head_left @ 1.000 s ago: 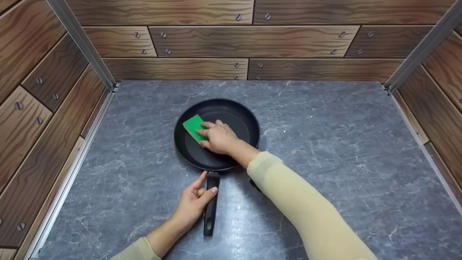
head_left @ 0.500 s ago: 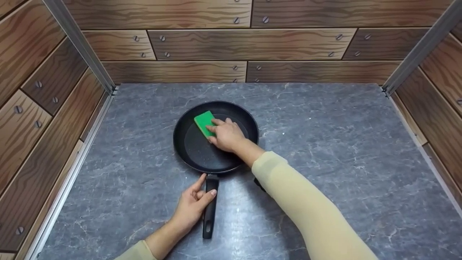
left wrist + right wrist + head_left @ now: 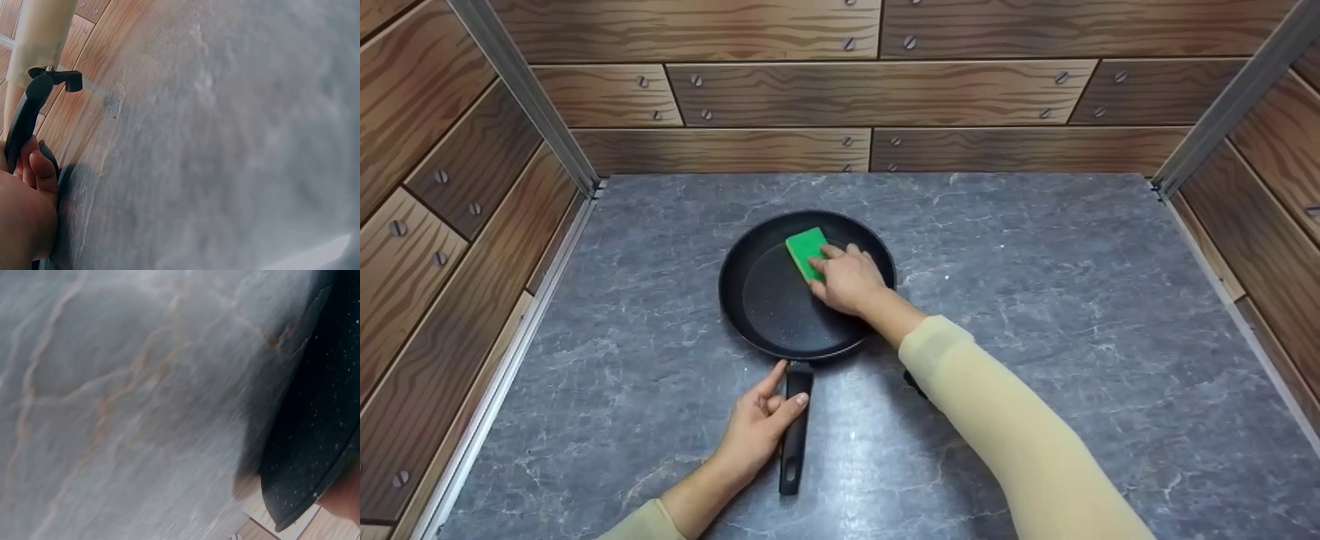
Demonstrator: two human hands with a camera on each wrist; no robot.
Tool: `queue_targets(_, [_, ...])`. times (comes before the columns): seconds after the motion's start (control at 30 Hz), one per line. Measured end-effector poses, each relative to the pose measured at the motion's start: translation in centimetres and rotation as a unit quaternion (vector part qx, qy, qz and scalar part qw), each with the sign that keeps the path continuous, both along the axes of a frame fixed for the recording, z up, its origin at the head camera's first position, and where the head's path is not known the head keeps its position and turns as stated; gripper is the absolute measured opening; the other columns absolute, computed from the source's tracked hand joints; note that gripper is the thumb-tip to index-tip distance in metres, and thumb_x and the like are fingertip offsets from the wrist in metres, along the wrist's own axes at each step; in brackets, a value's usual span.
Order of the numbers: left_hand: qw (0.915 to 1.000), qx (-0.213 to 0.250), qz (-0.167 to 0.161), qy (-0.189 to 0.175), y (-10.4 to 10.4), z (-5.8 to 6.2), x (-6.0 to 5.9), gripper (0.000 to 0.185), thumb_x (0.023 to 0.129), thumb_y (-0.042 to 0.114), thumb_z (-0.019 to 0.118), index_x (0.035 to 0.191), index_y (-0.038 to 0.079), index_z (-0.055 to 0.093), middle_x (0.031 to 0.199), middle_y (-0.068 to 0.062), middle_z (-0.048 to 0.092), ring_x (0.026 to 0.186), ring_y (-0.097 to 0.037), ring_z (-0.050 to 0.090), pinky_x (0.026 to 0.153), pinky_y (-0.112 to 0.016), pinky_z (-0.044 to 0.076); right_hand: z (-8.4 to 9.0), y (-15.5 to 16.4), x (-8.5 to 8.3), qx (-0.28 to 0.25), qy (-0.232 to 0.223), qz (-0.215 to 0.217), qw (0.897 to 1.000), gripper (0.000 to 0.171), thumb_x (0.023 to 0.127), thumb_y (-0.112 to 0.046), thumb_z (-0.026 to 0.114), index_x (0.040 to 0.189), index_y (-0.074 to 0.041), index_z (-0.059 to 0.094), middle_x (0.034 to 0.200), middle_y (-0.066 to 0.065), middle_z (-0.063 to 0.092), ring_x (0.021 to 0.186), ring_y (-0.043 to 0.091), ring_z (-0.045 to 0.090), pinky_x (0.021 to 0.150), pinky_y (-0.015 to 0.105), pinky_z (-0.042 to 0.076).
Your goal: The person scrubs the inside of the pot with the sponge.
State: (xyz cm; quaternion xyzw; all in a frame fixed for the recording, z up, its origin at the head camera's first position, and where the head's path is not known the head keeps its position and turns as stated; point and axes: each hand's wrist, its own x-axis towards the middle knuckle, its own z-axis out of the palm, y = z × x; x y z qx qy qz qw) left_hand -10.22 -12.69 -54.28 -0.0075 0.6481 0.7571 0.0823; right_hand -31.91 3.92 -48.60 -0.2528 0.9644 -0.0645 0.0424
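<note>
A black frying pan [image 3: 776, 315] lies on the grey marbled tabletop in the head view, its handle toward the person. My left hand [image 3: 757, 420] grips the handle [image 3: 793, 450], thumb on top and index finger reaching to the pan's rim. In the left wrist view, the left hand [image 3: 28, 208] has curled fingers beside the dark handle [image 3: 25, 124]. Inside the pan, my right hand [image 3: 851, 281] holds a green sponge [image 3: 806, 251] against the upper middle, fingertips on its face and thumb at its near edge. The right wrist view shows the pan's speckled outer wall [image 3: 309, 416]; the sponge is hidden there.
Wood-patterned panels [image 3: 877, 94] close off the back and both sides of the tabletop [image 3: 1035, 300]. Metal posts [image 3: 521, 97] stand at the back corners. A small black piece [image 3: 913, 382] shows beneath the right forearm.
My right hand has moved the sponge rightward across the pan, from its left side to the upper middle. The left hand stays on the handle, and the view has tilted slightly.
</note>
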Motion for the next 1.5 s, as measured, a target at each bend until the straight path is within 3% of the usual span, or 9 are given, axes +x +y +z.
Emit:
queue_targets(0.23, [0.9999, -0.010, 0.002, 0.012, 0.0, 0.1, 0.0, 0.079, 0.101, 0.008, 0.070, 0.164, -0.009, 0.024, 0.061, 0.005, 0.049, 0.050, -0.005, 0.044, 0.048, -0.018, 0.039, 0.0, 1.1, 0.1, 0.018, 0.004, 0.002, 1.000, 0.054, 0.108, -0.044, 0.057, 0.157, -0.022, 0.055, 0.165, 0.009, 0.044, 0.135, 0.042, 0.048, 0.113, 0.060, 0.040])
queue_targets(0.87, [1.0000, 0.006, 0.003, 0.006, -0.1, -0.2, -0.2, 0.080, 0.102, 0.007, 0.069, 0.164, -0.008, 0.023, 0.062, 0.004, 0.052, 0.049, -0.006, 0.048, 0.049, -0.019, 0.043, 0.3, 3.6, 0.4, 0.064, -0.002, 0.035, 0.997, 0.055, 0.108, -0.036, 0.058, 0.158, -0.015, 0.052, 0.165, 0.013, 0.042, 0.136, 0.046, 0.047, 0.109, 0.062, 0.039])
queue_targets(1.17, [1.0000, 0.007, 0.002, 0.002, 0.0, -0.1, -0.1, 0.079, 0.102, 0.007, 0.070, 0.164, -0.008, 0.023, 0.062, 0.003, 0.052, 0.049, -0.006, 0.047, 0.049, -0.019, 0.043, 0.7, 4.4, 1.0, 0.084, -0.012, 0.042, 0.995, 0.054, 0.108, -0.034, 0.059, 0.157, -0.013, 0.053, 0.165, 0.016, 0.042, 0.140, 0.048, 0.044, 0.115, 0.070, 0.030])
queue_targets(1.5, [1.0000, 0.005, 0.001, 0.007, 0.2, 0.0, 0.0, 0.080, 0.101, 0.006, 0.070, 0.164, -0.009, 0.023, 0.061, 0.004, 0.049, 0.049, -0.006, 0.044, 0.049, -0.019, 0.040, 1.3, 4.9, 2.3, 0.090, -0.002, 0.043, 0.995, 0.050, 0.106, -0.035, 0.063, 0.150, -0.013, 0.061, 0.156, 0.017, 0.052, 0.132, 0.046, 0.052, 0.113, 0.069, 0.032])
